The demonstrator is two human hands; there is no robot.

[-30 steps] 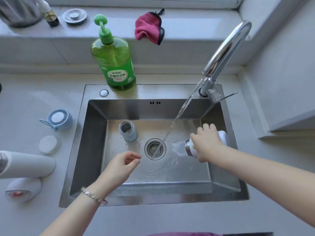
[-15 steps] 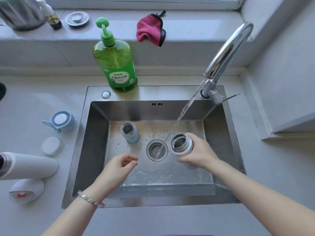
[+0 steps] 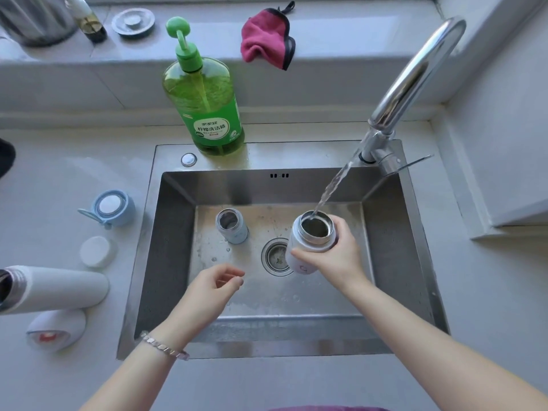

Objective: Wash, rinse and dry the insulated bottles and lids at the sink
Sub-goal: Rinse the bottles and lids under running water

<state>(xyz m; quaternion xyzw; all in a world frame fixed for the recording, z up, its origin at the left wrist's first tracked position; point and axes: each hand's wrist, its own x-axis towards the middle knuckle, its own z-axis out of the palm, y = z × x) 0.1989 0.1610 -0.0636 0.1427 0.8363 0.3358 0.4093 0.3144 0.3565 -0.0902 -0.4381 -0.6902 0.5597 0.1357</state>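
My right hand (image 3: 335,256) grips a small white insulated bottle (image 3: 302,250) upright over the drain, its steel mouth up, and the tap's stream runs into it. My left hand (image 3: 207,292) hovers over the sink's near side, fingers loosely curled, holding nothing. A small pale blue bottle (image 3: 232,226) stands open in the sink (image 3: 166,262). On the counter to the left lie a tall white bottle (image 3: 56,287), a blue lid (image 3: 111,207), a white lid (image 3: 96,252) and a white lid with a red mark (image 3: 56,329).
The chrome tap (image 3: 412,81) arches over the sink's right back corner. A green dish soap pump bottle (image 3: 204,96) stands on the sink's back rim. A pink cloth (image 3: 264,37) hangs over the sill, beside a metal strainer plug (image 3: 133,21) and a small dark bottle (image 3: 89,20).
My right hand has turned the white bottle from lying on its side to upright and brought it under the stream. The left hand has barely moved.
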